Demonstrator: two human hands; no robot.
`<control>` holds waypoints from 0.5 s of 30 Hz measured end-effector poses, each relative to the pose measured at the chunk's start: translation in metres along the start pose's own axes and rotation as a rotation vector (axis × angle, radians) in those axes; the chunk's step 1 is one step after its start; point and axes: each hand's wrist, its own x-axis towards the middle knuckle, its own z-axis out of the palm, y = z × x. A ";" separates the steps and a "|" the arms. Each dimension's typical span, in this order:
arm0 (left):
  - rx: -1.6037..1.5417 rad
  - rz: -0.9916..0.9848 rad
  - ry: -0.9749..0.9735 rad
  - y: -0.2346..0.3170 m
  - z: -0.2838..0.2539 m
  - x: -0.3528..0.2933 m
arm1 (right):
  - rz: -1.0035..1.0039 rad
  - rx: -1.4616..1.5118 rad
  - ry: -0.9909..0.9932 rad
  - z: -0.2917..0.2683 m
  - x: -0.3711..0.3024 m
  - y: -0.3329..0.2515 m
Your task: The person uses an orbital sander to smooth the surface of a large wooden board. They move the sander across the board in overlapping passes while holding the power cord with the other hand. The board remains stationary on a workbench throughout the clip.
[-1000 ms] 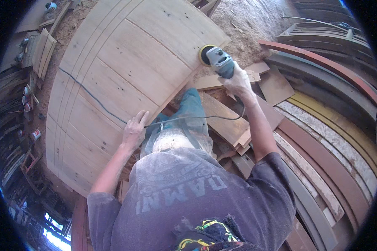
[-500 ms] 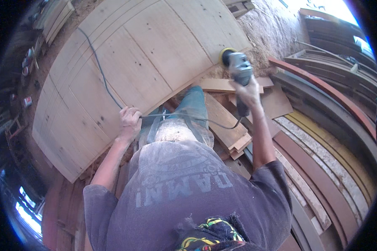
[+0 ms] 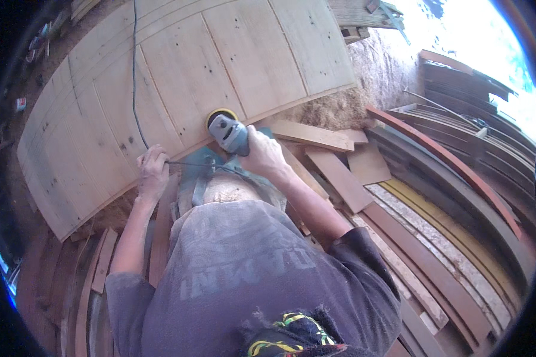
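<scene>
plainly, sander (image 3: 228, 133) between both hands (image 3: 153, 168) (image 3: 263, 153), right gripping

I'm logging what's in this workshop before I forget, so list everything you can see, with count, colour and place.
Wooden panel: one, pale wood, ahead of the person
Power tool: one, grey with yellow-rimmed disc, at the panel's near edge
Cable: one, dark, across the panel and through the left hand
Pale plank: one, light wood, beyond the right hand
Red board: one, long, to the right
Yellow board: one, to the right
Other boards: too many to count, mostly brown and grey, both sides
Sawdust: tan, beyond the panel's right end
Can: one, white and red, far left
Shirt: one, dusty dark purple, on the person
Left hand: one, on the cable
Right hand: one, gripping the power tool
</scene>
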 end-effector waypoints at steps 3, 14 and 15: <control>-0.047 0.005 0.017 0.016 0.005 0.008 | 0.077 -0.050 0.021 -0.031 0.008 0.029; -0.175 0.097 -0.050 0.097 0.018 0.081 | 0.285 0.018 0.246 -0.141 0.027 0.142; -0.185 0.111 -0.055 0.103 0.019 0.089 | 0.300 0.038 0.269 -0.148 0.027 0.156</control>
